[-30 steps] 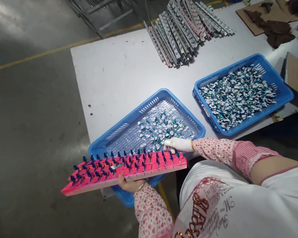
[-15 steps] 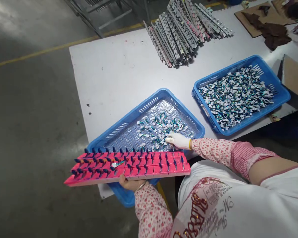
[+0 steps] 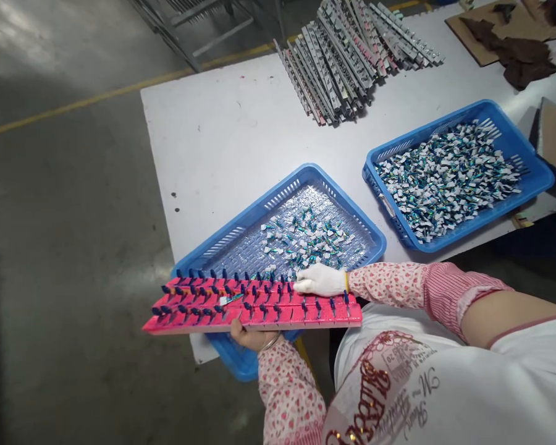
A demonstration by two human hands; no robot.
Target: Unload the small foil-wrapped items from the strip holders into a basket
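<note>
My bare left hand [image 3: 252, 339] grips the long pink foam block [image 3: 285, 317] at its near edge, thumb on the near side and the other fingers hidden beneath. Rows of small dark-blue pieces stand upright in slots in the block. One small teal piece with a white tag [image 3: 230, 300] lies across its middle. In a white glove, my right hand [image 3: 322, 280] is over the block's back row, right of the middle, with its fingertips together. Whatever they pinch is hidden. Behind the block, a blue basket [image 3: 254, 210] lined with bubble wrap holds many loose teal pieces with white tags [image 3: 312, 238].
A second blue basket [image 3: 532, 167] to the right is heaped with similar tagged pieces. Bundled grey strips [image 3: 338, 68] lie at the back of the white table [image 3: 227, 130]. Brown cloth [image 3: 523, 62] rests on a board at far right. A metal rack stands behind.
My right hand has moved from the loose pieces in the basket back to the pink block. The block has shifted slightly right in view, still in my left hand.
</note>
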